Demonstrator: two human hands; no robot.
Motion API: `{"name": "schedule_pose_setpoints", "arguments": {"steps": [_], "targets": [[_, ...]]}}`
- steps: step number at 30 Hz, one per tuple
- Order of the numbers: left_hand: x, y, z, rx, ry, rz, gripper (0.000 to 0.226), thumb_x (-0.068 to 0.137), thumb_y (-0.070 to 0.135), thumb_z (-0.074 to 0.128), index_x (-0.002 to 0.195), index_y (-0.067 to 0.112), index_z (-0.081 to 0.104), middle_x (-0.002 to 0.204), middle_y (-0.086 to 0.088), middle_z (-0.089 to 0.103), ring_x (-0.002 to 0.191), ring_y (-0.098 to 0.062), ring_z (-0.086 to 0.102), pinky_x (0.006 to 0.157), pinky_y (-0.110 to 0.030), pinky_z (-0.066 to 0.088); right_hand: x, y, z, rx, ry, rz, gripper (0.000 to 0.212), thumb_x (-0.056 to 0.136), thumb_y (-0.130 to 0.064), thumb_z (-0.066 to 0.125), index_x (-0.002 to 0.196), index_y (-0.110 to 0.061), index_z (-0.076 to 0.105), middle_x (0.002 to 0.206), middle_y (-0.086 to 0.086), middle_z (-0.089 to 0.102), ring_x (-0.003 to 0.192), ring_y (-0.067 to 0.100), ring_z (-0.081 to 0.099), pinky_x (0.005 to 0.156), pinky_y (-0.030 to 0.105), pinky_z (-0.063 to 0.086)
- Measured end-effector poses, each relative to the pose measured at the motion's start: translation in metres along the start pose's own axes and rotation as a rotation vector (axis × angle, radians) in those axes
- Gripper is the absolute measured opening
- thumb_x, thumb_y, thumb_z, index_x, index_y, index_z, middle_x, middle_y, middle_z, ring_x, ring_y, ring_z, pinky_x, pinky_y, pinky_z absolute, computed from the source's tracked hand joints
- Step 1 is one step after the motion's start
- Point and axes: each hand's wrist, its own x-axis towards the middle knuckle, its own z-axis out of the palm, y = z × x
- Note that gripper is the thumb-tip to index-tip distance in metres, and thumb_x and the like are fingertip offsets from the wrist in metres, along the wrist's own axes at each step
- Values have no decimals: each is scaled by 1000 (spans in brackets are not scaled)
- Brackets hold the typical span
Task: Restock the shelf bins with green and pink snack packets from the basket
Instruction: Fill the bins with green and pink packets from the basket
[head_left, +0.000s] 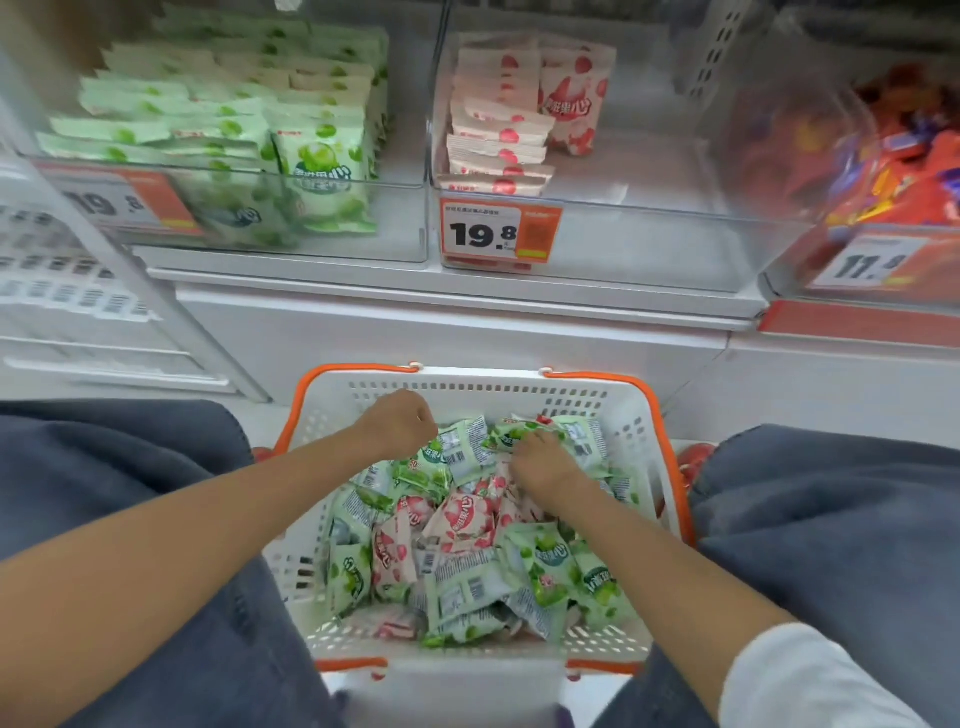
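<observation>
Now both hands sit apart in the basket (649, 415), lower centre: right hand (540, 460) grips green packets (579, 430), left hand (400, 423) curled, grip unclear. Upper left lies the green bin (400, 223), nearer the left hand; pink bin (649, 228) upper centre.

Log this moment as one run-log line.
stage: picking from basket | left hand: curled, hold unclear | right hand: grips green packets | pink bin: part-filled

basket (467, 395) between knees (130, 467), before shelf (415, 291) | packets (467, 582) in basket | bins (623, 234) on shelf
</observation>
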Motion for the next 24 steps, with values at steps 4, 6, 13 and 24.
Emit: {"name": "schedule_pose_setpoints", "arguments": {"steps": [4,6,13,24], "targets": [[-9,15,-10,-75,80,-29,17,92,10,45,83,9,59,87,-20,64,75,-30,67,69,-36,55,-16,10,-54,769,224,185,31,90,-26,65,65,-18,47,66,-2,48,60,12,45,65,26,44],[-18,28,-11,-261,5,2,25,100,25,46,106,6,61,112,-18,64,94,-29,63,79,-40,52,-25,5,-79,1064,340,269,43,87,-32,70,58,-17,42,55,-1,42,51,13,41,56,28,37],[-35,48,-15,-726,-177,88,88,82,85,19,151,31,31,158,-2,29,145,-27,27,117,-52,20,-45,-15,-109,1696,217,96,44,98,-51,46,95,-18,74,121,2,66,116,16,58,101,33,45],[-21,51,-10,-466,423,218,60,101,50,33,81,2,64,73,-11,67,70,-28,65,64,-37,49,-43,-13,-111,1776,251,76,30,89,-16,70,117,-14,60,110,7,72,100,23,70,91,40,55]]}}
